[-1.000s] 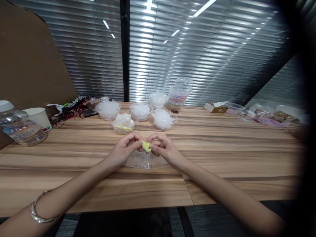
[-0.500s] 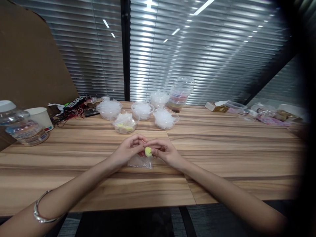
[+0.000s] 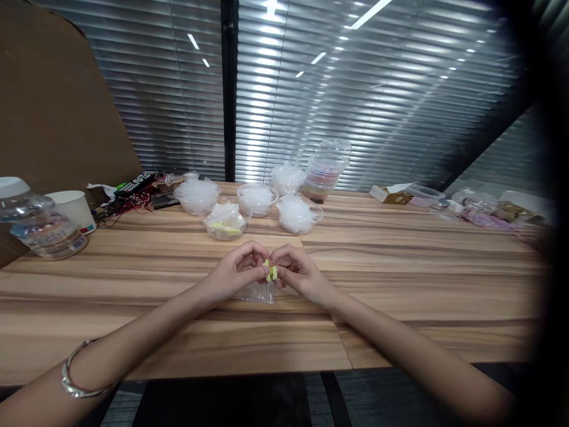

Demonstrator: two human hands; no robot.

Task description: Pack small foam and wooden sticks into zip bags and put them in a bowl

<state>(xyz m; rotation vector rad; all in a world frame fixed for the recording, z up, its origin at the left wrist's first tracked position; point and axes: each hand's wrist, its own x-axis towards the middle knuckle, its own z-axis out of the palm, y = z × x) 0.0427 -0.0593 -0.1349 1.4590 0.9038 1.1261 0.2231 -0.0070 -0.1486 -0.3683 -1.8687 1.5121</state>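
Observation:
Between my fingertips is a small yellow piece (image 3: pixel 271 271), too small to name by kind. My left hand (image 3: pixel 242 270) pinches it from the left, thumb and fingers closed. On its other side my right hand (image 3: pixel 299 274) grips it with thumb and fingertips. Under the hands a clear plastic zip bag (image 3: pixel 256 292) lies flat on the wooden table (image 3: pixel 249 350), partly covered by my left hand. Just beyond, a clear round bowl (image 3: pixel 227 228) holds yellow pieces and whitish plastic.
Behind stand several clear bowls of white plastic pieces, one at the left (image 3: pixel 197 196). A tall clear container (image 3: pixel 326 169) is at the back. Left are a jar (image 3: pixel 42 228), a paper cup (image 3: pixel 73 210) and wires (image 3: pixel 128 201). A small box (image 3: pixel 391 193) lies back right.
The yellow piece has turned between my fingers and now shows a narrower, split-looking side. Both hands have shifted slightly, and my left thumb now presses against the piece.

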